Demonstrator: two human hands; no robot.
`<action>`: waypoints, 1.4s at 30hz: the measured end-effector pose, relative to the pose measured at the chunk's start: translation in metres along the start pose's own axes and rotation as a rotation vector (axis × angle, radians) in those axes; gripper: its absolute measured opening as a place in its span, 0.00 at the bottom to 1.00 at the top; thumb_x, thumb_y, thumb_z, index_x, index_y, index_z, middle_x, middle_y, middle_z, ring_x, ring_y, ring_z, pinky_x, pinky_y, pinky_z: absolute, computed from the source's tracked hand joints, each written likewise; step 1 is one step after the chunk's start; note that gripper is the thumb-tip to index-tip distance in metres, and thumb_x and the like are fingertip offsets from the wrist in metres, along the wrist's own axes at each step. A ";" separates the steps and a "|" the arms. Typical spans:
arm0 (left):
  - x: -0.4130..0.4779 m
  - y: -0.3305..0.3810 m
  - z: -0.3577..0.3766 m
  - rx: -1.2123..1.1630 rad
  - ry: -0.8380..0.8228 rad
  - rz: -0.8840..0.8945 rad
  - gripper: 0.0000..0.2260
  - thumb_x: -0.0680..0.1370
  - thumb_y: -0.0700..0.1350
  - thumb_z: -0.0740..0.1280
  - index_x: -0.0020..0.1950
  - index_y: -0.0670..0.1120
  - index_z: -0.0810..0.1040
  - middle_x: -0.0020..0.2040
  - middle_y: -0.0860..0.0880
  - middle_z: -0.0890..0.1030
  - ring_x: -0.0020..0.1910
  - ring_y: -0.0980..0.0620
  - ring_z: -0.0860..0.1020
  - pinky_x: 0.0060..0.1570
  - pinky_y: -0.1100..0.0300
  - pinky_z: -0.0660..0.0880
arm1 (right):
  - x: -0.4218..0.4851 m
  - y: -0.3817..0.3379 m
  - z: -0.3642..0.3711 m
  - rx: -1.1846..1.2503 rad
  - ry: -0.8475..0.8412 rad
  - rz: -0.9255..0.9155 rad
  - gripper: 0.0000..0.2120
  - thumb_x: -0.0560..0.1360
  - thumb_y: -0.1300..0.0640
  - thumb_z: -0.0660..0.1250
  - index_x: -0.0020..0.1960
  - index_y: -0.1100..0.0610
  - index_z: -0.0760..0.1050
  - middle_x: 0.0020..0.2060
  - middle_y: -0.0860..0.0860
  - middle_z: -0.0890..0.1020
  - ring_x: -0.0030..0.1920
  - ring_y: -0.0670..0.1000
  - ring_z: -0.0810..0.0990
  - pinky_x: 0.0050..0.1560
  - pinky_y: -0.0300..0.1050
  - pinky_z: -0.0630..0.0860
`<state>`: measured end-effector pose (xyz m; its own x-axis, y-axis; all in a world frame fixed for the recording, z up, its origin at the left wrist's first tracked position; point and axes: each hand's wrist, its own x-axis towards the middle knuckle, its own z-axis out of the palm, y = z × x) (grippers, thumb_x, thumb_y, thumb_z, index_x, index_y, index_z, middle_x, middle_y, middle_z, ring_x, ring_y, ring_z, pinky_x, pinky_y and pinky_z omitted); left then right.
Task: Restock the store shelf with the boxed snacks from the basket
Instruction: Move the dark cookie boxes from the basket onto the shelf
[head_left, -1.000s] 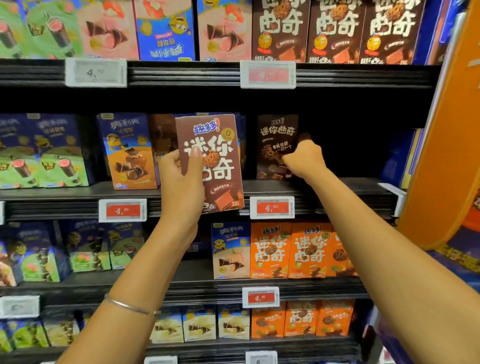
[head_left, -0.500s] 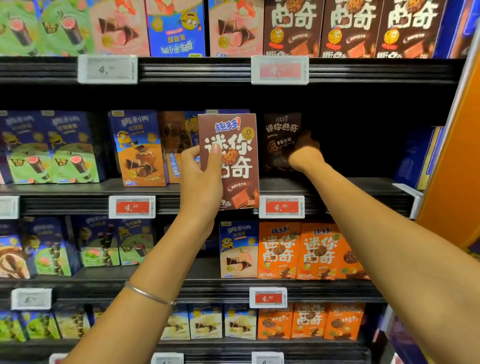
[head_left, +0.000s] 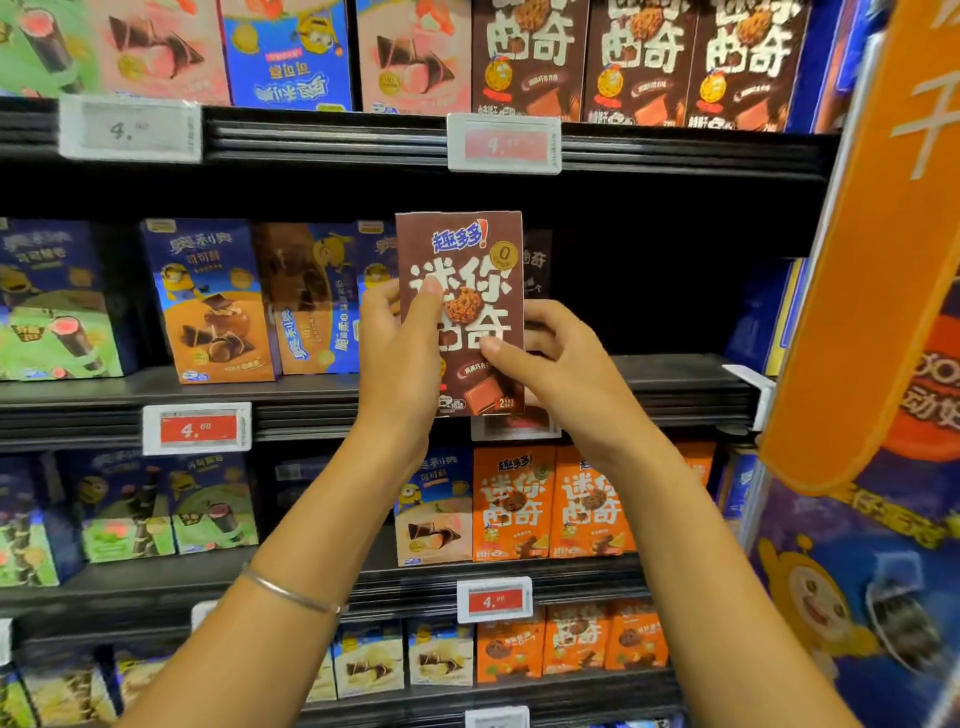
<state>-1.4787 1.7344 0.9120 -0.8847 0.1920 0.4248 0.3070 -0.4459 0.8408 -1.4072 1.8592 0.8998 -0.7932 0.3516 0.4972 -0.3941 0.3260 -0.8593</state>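
Clamped on the brown snack box (head_left: 467, 249) with the left grip (head_left: 400, 353), thumb across the front; pinched at the lower right edge with the right grip (head_left: 566, 364). Held upright, clear of the shelf (head_left: 649, 387), before its front edge, hiding most of a darker box (head_left: 537, 260) standing behind.

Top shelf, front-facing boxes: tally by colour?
Green boxes: 1
Pink boxes: 2
Blue boxes: 1
Brown boxes: 3
Total: 7
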 end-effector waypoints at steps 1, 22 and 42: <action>0.000 -0.001 0.002 0.005 -0.007 0.000 0.11 0.86 0.49 0.65 0.66 0.47 0.72 0.59 0.47 0.84 0.48 0.54 0.87 0.36 0.63 0.81 | -0.002 -0.001 -0.003 -0.019 0.020 -0.019 0.22 0.76 0.48 0.74 0.66 0.49 0.72 0.47 0.39 0.85 0.49 0.40 0.85 0.40 0.34 0.80; 0.050 0.011 -0.033 1.391 -0.054 0.664 0.43 0.71 0.54 0.78 0.82 0.50 0.61 0.79 0.40 0.61 0.80 0.35 0.59 0.76 0.38 0.62 | 0.100 0.051 -0.054 -0.429 0.312 0.155 0.18 0.77 0.52 0.71 0.64 0.56 0.72 0.55 0.53 0.81 0.49 0.50 0.81 0.45 0.46 0.80; 0.075 0.005 -0.037 1.629 -0.086 0.728 0.45 0.68 0.58 0.81 0.78 0.49 0.61 0.70 0.40 0.68 0.70 0.35 0.67 0.67 0.38 0.67 | 0.138 0.055 -0.023 -0.785 0.203 0.237 0.03 0.80 0.61 0.63 0.53 0.57 0.70 0.47 0.55 0.74 0.47 0.54 0.74 0.49 0.47 0.74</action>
<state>-1.5563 1.7138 0.9357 -0.4229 0.4348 0.7951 0.6389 0.7653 -0.0787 -1.5278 1.9461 0.9244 -0.6860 0.6140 0.3905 0.2685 0.7123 -0.6485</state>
